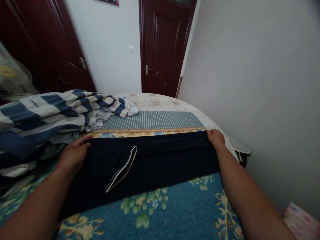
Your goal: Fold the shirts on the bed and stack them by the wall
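A dark navy garment [160,160] lies folded into a long band across the bed. A sleeve cuff or collar edge with white-striped trim [122,170] shows slantwise on its left half. My left hand [75,151] is at the garment's far left corner, index finger stretched along the edge and the other fingers curled in on the cloth. At the far right corner, my right hand [216,137] pinches the fabric between closed fingers. The far edge runs nearly straight between both hands.
A heap of clothes with a blue-and-white striped shirt [55,110] lies on the left. Beneath is a teal floral bedspread [175,206] with a striped band. A pale patterned cover [160,100] shows beyond. Dark red doors [166,43] and a white wall [262,66] surround the bed.
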A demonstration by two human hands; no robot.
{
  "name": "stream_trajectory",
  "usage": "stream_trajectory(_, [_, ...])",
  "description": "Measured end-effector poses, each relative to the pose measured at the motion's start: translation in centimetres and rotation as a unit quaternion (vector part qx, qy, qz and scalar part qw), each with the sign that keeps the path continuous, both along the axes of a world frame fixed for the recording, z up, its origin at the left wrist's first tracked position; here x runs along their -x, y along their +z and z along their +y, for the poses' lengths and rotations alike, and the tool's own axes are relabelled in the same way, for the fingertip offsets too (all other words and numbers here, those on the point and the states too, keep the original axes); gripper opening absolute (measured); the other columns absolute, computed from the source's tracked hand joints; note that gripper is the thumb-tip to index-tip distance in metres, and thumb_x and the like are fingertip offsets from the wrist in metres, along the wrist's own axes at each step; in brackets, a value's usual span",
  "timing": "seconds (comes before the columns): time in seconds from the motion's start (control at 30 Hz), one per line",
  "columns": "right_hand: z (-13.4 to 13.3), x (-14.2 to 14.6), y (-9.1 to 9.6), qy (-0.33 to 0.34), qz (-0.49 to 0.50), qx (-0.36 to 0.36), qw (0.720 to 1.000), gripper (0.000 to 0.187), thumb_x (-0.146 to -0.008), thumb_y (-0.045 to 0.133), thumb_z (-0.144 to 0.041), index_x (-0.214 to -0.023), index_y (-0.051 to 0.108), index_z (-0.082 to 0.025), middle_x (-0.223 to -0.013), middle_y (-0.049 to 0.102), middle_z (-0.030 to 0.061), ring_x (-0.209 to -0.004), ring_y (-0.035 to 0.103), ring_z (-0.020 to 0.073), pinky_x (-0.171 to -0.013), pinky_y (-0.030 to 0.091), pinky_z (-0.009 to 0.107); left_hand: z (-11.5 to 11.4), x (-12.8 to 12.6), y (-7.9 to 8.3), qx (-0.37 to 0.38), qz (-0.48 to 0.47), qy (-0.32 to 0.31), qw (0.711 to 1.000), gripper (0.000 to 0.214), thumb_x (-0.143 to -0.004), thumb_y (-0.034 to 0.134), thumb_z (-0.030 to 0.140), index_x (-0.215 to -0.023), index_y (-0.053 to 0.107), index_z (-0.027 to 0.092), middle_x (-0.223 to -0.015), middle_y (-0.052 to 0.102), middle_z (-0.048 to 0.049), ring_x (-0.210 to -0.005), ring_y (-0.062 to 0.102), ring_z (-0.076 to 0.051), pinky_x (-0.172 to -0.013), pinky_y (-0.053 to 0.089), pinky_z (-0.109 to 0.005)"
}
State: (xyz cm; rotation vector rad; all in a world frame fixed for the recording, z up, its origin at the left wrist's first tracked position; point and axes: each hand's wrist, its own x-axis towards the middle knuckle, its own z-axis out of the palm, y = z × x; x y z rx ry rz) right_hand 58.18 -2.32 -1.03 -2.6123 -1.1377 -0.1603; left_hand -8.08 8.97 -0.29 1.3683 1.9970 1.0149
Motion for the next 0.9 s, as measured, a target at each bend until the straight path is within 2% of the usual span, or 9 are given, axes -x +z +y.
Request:
stream_trajectory(0.07, [-0.1,-0.3,-0.3,0.003,0.007,-0.003,1.000,0.049,-0.100,0.043,-0.043,-0.114,0.080,-0.015,-0.118,0.077,0.0202,-0.111,0.072,0.0320,-0.092,0.053,0.038,-0.3,-0.1,0.3,0.012,-0.137,-0.020,0.990,0.060,-0.091,0.063,0.014,-0.150,0.062,0.026,-0.129,0.078,-0.0102,-0.103,0.077,-0.022,-0.084,0.063,-0.031])
stream_trajectory(0.13, [-0.3,-0.8,-0.6,0.007,0.017,-0.010,1.000,0.048,-0.098,0.047,-0.045,-0.117,0.080,-0.017,-0.118,0.077,0.0193,-0.110,0.072,0.0329,-0.092,0.053,0.039,-0.7,-0.3,0.7,-0.009,-0.182,-0.045,0.982,0.064,-0.085,0.072,0.012,-0.147,0.065,0.026,-0.146,0.069,-0.0108,-0.124,0.071,-0.024,-0.098,0.059,-0.032])
stream_trajectory(0.2, [-0.4,-1.3,-0.9,0.015,0.020,-0.006,1.000,0.047,-0.096,0.051,-0.045,-0.124,0.078,-0.019,-0.120,0.077,0.0184,-0.110,0.072,0.0341,-0.093,0.054,0.041,-1.1,-0.5,0.9,-0.038,-0.168,-0.060,0.983,0.064,-0.080,0.075,0.009,-0.142,0.068,0.023,-0.150,0.066,-0.0111,-0.137,0.063,-0.026,-0.110,0.053,-0.034])
stream_trajectory(0.3, [-0.5,-2.0,-1.4,0.034,0.007,0.013,0.999,0.047,-0.094,0.052,-0.040,-0.130,0.076,-0.020,-0.124,0.076,0.0193,-0.113,0.071,0.0369,-0.095,0.054,0.045,-1.3,-0.5,0.8,-0.074,-0.119,-0.059,0.988,0.057,-0.078,0.072,0.006,-0.134,0.072,0.019,-0.145,0.069,-0.0110,-0.140,0.061,-0.027,-0.119,0.046,-0.039])
stream_trajectory(0.5, [-0.8,-2.1,-1.8,0.013,0.014,0.003,1.000,0.050,-0.090,0.053,-0.039,-0.126,0.079,-0.018,-0.122,0.074,0.0249,-0.110,0.071,0.0430,-0.089,0.055,0.053,-1.2,-0.2,0.2,-0.091,-0.080,-0.048,0.991,0.055,-0.076,0.070,0.003,-0.129,0.074,0.017,-0.140,0.072,-0.0128,-0.135,0.065,-0.029,-0.118,0.047,-0.041])
stream_trajectory(0.6, [-1.5,-1.0,-1.4,0.009,-0.016,-0.040,0.999,0.054,-0.088,0.052,-0.039,-0.129,0.078,-0.015,-0.120,0.072,0.0289,-0.107,0.070,0.0463,-0.085,0.055,0.058,-1.4,-0.1,0.4,-0.080,-0.060,-0.062,0.993,0.054,-0.079,0.070,0.006,-0.133,0.072,0.016,-0.141,0.071,-0.0139,-0.132,0.066,-0.028,-0.115,0.049,-0.039])
stream_trajectory(0.67, [-2.1,0.5,-0.8,0.043,-0.074,-0.096,0.992,0.055,-0.089,0.049,-0.036,-0.131,0.076,-0.011,-0.119,0.070,0.0299,-0.110,0.069,0.0456,-0.089,0.055,0.059,-1.9,0.0,0.8,-0.067,-0.023,-0.085,0.994,0.055,-0.084,0.069,0.012,-0.139,0.068,0.015,-0.141,0.071,-0.0151,-0.131,0.067,-0.028,-0.113,0.051,-0.038])
stream_trajectory(0.77, [-2.7,4.5,0.8,0.151,-0.145,-0.180,0.961,0.051,-0.093,0.045,-0.033,-0.128,0.074,-0.008,-0.119,0.070,0.0267,-0.118,0.065,0.0405,-0.104,0.051,0.055,-3.3,-0.1,1.9,-0.086,0.107,-0.103,0.985,0.059,-0.088,0.070,0.019,-0.146,0.062,0.014,-0.144,0.067,-0.0169,-0.134,0.064,-0.030,-0.116,0.048,-0.039])
stream_trajectory(0.9, [-3.0,13.7,2.6,0.337,-0.131,-0.239,0.901,0.041,-0.097,0.049,-0.031,-0.128,0.069,-0.016,-0.121,0.071,0.0187,-0.120,0.064,0.0338,-0.113,0.048,0.052,-5.6,-0.9,3.7,-0.169,0.271,-0.140,0.937,0.049,-0.091,0.068,0.027,-0.139,0.067,0.019,-0.144,0.064,-0.0149,-0.136,0.059,-0.032,-0.119,0.044,-0.042])
